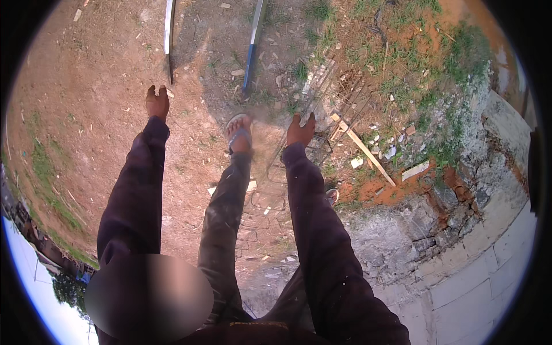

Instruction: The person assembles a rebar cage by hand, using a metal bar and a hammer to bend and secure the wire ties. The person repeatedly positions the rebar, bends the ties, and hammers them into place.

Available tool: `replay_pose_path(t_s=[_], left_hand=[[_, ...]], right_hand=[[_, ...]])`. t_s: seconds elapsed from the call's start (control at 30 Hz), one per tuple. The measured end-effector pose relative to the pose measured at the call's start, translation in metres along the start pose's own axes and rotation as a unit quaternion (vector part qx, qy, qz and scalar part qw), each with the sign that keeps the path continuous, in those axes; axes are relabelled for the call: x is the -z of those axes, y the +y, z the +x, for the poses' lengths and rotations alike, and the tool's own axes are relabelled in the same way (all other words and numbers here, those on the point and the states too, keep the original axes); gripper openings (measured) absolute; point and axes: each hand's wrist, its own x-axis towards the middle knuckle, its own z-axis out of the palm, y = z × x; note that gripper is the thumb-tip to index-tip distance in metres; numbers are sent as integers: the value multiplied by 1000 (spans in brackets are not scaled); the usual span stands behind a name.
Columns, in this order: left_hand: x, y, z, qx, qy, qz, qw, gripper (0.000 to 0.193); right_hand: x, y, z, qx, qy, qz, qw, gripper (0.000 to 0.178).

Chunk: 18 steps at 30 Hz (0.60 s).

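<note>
Both my arms, in dark sleeves, reach forward over the dirt ground. My left hand (pixel 157 103) is open, its fingers and thumb apart, just short of the dark lower end of a pale metal bar (pixel 168 34). To the right of that bar, a second metal bar (pixel 251 49) runs about parallel, silver above and blue at its near end. Its upper part, like the first one's, leaves the picture at the top. My right hand (pixel 301 131) is open too, thumb and fingers spread, right of the blue end and nearer to me. Neither hand touches a bar.
My sandalled foot (pixel 238 131) is planted between the hands. Bent wire rods (pixel 276 192) lie by my legs. On the right are a wooden stick (pixel 365 150), scattered chips, rubble (pixel 443 201) and a pale block wall (pixel 466 293). Grass patches grow on both sides.
</note>
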Motion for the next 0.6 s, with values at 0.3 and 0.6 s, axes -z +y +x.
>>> replay_pose_path(t_s=[0.3,0.6], left_hand=[[-93,71,-195,-188,-483,-126,846,88],[-128,85,-352,-115,-654,-191,723,66]], right_hand=[[32,83,25,-125,-250,113,953,36],[150,71,-44,-134,-177,135,966,31]])
